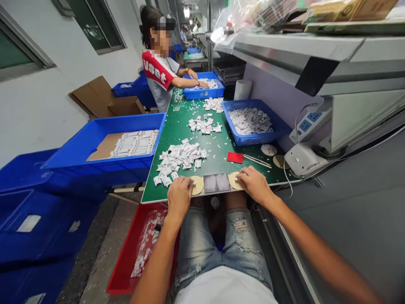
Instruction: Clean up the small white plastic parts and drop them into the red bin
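My left hand (179, 195) is closed in a pinch at the near table edge, a small white plastic piece between its fingertips, against a round tan abrasive-looking disc (198, 185). To the right, my right hand (255, 182) pinches another small white piece (237, 179) over a second tan disc (233, 181). Between the discs lie two dark grey square pads (217, 183). A heap of white plastic parts (182, 156) spreads just beyond my left hand. Past my right hand are a red rectangle (235, 157) and slim metal tweezers (257, 161).
A blue basket (253, 139) of white parts stands at the right rear. Left of the green table (218, 145) is a blue bin (76, 156); below sits a red bin (122, 270). A co-worker (163, 76) reaches into a blue tray (202, 95). A shelf (294, 46) overhangs the right.
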The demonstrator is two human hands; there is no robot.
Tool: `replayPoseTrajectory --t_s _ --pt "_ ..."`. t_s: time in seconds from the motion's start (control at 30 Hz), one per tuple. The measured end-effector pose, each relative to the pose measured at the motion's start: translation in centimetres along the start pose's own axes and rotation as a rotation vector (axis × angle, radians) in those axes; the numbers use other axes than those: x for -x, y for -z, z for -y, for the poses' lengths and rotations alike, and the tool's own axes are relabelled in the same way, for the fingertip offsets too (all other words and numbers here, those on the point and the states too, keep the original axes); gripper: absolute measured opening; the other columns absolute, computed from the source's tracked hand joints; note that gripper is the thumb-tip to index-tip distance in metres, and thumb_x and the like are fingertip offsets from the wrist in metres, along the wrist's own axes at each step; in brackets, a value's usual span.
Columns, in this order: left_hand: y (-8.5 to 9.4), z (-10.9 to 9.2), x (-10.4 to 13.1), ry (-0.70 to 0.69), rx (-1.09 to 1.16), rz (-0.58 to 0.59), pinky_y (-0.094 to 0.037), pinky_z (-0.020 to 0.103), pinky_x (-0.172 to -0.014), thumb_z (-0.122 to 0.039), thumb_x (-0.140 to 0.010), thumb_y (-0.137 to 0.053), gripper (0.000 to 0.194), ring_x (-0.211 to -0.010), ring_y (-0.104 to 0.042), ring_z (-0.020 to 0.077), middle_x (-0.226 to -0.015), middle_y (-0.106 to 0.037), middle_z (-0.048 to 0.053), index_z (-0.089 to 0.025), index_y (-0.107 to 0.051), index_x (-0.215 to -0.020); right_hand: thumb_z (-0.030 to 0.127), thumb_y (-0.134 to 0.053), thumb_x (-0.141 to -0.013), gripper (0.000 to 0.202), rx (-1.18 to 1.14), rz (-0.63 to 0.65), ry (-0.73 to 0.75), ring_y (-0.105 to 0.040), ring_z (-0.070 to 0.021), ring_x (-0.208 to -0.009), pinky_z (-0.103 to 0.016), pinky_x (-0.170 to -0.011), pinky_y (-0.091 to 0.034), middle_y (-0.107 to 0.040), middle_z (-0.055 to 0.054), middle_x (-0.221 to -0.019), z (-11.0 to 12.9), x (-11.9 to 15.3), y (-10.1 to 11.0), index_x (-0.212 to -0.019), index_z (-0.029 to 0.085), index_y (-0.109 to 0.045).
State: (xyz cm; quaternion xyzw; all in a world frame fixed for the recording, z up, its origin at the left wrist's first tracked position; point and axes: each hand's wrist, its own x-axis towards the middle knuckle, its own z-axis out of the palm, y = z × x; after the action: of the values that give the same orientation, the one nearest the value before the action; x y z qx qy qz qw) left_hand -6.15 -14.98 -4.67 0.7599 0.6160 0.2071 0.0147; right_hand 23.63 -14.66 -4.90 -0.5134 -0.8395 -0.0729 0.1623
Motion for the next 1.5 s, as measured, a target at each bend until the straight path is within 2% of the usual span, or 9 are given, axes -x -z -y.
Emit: replayPoseTrajectory --t_s 0.23,0.93,1.03,1.1,1.17,1.27,1.33,1.4,1.5 --pt "0.2 -0.1 0.1 0.011 0.012 0.037 -0.038 0.032 -0.078 -0.024 -0.091 -0.054 0.01 -0.089 -0.054 0.0225 -0.092 -0.064 0.006 -0.02 -0.063 -0.089 0.024 -0.047 -0.098 0.023 0.039 0.078 0.058 -0.044 -0.0192 -0.08 -0.033 -0.067 -0.028 -0.06 -0.007 -0.084 -0.2 -0.5 0.6 -0.091 0.019 -0.068" --pt "0.7 -0.7 0.0 0.086 0.061 0.052 -0.038 0.033 -0.077 -0.024 -0.091 -0.053 0.012 -0.088 -0.058 0.0224 -0.093 -0.068 0.005 -0.021 -0.064 -0.089 0.017 -0.051 -0.094 0.016 0.006 0.019 0.038 -0.046 -0.0192 -0.083 -0.034 -0.067 -0.029 -0.064 -0.007 -0.091 -0.2 -0.2 0.4 -0.093 0.021 -0.067" --pt "1.6 0.0 1.2 0.121 0.223 0.144 -0.041 0.033 -0.079 -0.025 -0.089 -0.055 0.012 -0.089 -0.059 0.0214 -0.093 -0.069 0.005 -0.022 -0.067 -0.087 0.016 -0.049 -0.094 0.019 -0.074 0.011 0.017 -0.049 -0.0192 -0.084 -0.033 -0.07 -0.032 -0.064 -0.007 -0.093 -0.1 1.1 0.7 -0.094 0.021 -0.067" --pt "2.4 0.6 2.1 0.207 0.446 0.183 -0.044 0.031 -0.08 -0.03 -0.088 -0.057 0.015 -0.09 -0.061 0.0202 -0.097 -0.069 0.005 -0.022 -0.068 -0.092 0.019 -0.049 -0.095 0.02 -0.209 -0.042 -0.053 -0.051 -0.0197 -0.087 -0.033 -0.074 -0.036 -0.064 -0.007 -0.095 -0.2 2.1 1.0 -0.1 0.023 -0.067" --pt "2.7 0.9 2.4 0.364 0.701 0.12 -0.048 0.03 -0.08 -0.037 -0.087 -0.059 0.026 -0.09 -0.063 0.0194 -0.1 -0.07 0.006 -0.021 -0.067 -0.105 0.024 -0.048 -0.096 0.025 -0.399 -0.147 -0.237 -0.054 -0.02 -0.09 -0.034 -0.079 -0.041 -0.063 -0.007 -0.098 -0.3 2.4 1.2 -0.116 0.023 -0.063" --pt "2.1 0.4 1.1 0.544 1.001 0.005 -0.052 0.03 -0.078 -0.043 -0.086 -0.06 0.041 -0.085 -0.067 0.0188 -0.095 -0.071 0.006 -0.017 -0.061 -0.118 0.033 -0.044 -0.098 0.034 -0.722 -0.273 -0.505 -0.057 -0.0188 -0.091 -0.033 -0.081 -0.045 -0.062 -0.007 -0.105 -0.3 1.1 1.1 -0.128 0.024 -0.057" --pt "1.1 -0.3 -0.2 0.552 1.066 -0.026 -0.054 0.032 -0.078 -0.043 -0.087 -0.058 0.039 -0.083 -0.069 0.0187 -0.092 -0.071 0.006 -0.015 -0.061 -0.114 0.037 -0.043 -0.097 0.033 -0.899 -0.297 -0.569 -0.059 -0.0174 -0.086 -0.031 -0.075 -0.047 -0.064 -0.006 -0.104 0.1 -0.3 0.7 -0.122 0.022 -0.059" --pt "0.1 -0.8 -1.1 0.475 0.924 -0.054 -0.052 0.034 -0.082 -0.04 -0.088 -0.057 0.031 -0.087 -0.068 0.0195 -0.096 -0.071 0.007 -0.016 -0.064 -0.106 0.039 -0.047 -0.095 0.029 -0.951 -0.284 -0.573 -0.059 -0.0164 -0.08 -0.03 -0.07 -0.047 -0.065 -0.005 -0.098 0.6 -1.2 0.1 -0.113 0.021 -0.06" --pt "-0.7 -0.9 -1.0 0.288 0.448 -0.095 -0.045 0.039 -0.092 -0.03 -0.088 -0.057 0.018 -0.096 -0.063 0.0228 -0.099 -0.071 0.007 -0.019 -0.068 -0.096 0.032 -0.051 -0.093 0.018 -0.721 -0.193 -0.427 -0.058 -0.0185 -0.084 -0.032 -0.075 -0.044 -0.066 -0.005 -0.093 1.0 -1.0 -0.7 -0.1 0.021 -0.063"
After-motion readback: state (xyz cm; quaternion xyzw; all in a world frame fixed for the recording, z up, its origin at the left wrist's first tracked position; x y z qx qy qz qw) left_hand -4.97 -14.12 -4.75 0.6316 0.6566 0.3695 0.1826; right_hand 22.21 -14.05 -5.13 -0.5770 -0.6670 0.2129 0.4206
